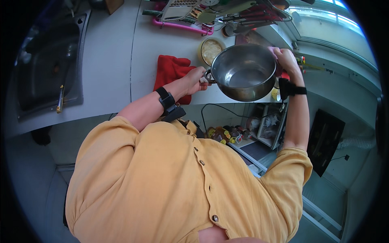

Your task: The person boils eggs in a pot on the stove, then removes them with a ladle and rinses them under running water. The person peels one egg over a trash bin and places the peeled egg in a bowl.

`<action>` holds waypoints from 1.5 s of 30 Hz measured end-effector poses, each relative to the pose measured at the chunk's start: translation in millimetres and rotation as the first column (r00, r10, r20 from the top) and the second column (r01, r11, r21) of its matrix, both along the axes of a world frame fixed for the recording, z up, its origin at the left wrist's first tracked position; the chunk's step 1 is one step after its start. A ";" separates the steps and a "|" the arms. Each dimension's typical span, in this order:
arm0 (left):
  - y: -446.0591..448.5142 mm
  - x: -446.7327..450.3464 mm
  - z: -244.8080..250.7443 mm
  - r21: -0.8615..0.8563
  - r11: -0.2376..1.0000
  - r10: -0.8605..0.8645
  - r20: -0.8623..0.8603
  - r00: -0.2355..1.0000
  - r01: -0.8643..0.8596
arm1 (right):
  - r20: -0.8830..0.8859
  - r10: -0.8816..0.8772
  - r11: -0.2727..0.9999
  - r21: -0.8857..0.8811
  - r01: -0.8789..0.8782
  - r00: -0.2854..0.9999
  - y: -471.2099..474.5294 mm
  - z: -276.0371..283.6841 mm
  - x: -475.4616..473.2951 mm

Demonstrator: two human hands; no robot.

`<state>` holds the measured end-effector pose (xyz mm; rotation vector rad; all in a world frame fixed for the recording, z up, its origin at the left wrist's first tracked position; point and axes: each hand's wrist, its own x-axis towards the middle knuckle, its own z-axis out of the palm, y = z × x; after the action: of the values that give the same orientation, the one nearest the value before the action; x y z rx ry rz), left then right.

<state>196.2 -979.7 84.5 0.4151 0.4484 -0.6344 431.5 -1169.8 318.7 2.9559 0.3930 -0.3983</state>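
A stainless steel pot [243, 71] is in front of me at the counter's edge, its inside bare and facing up. My left hand [196, 80] grips its left loop handle [208, 75]; something small and whitish, perhaps a cloth or paper, shows at those fingers. On the far right side of the pot, my right hand [284, 59] has hold of it, with the handle there hidden. A red cloth [170, 71] lies on the counter behind my left hand. Just beyond the pot's rim stands a yellowish bowl [200, 53] with pale, wet-looking contents.
A dish rack with a pink frame [182, 26] holds a grater and utensils at the back. To the left, a sink [51, 70] has a knife-like tool [60, 98] on its edge. Several bottles [225, 133] stand on a shelf below the counter. At right is a window [331, 48].
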 end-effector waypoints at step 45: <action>359.9 -221.1 -22.2 0.803 0.228 0.735 0.229 0.638 -0.550 | -0.172 -0.046 0.264 0.948 0.178 0.984 192.4 -228.4 -262.6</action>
<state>-24.9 -619.7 62.3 1.0081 1.0730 0.4788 168.8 -977.4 90.4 4.2514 0.6085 -0.4385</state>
